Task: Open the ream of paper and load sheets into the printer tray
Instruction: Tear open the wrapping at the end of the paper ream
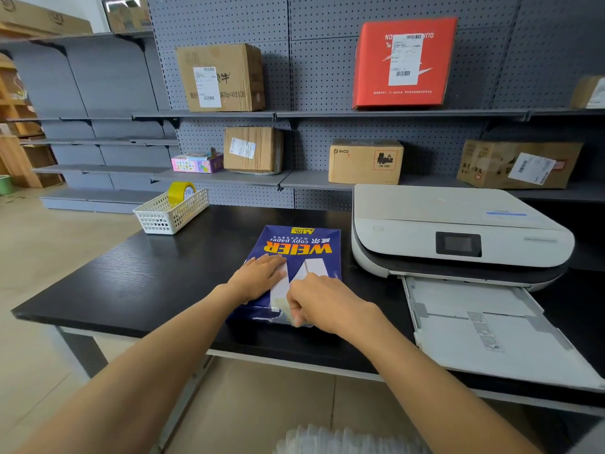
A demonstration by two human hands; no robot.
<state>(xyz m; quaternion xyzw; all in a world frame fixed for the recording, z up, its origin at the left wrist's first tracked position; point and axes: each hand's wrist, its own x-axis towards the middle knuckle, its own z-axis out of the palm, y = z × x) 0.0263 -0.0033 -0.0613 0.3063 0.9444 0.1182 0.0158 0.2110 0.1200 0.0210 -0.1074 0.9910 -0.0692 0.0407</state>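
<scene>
A blue ream of copy paper lies flat on the black table, its yellow lettering upside down to me. My left hand presses flat on the ream's left half, fingers together. My right hand pinches a torn flap of the wrapper at the ream's near edge, where the wrap looks ragged and pale. To the right stands a white printer. Its paper tray is pulled out toward me and holds no sheets.
A white plastic basket with a roll of yellow tape sits at the table's back left. Grey pegboard shelves behind carry several cardboard boxes and a red box. The tray overhangs the table's front edge.
</scene>
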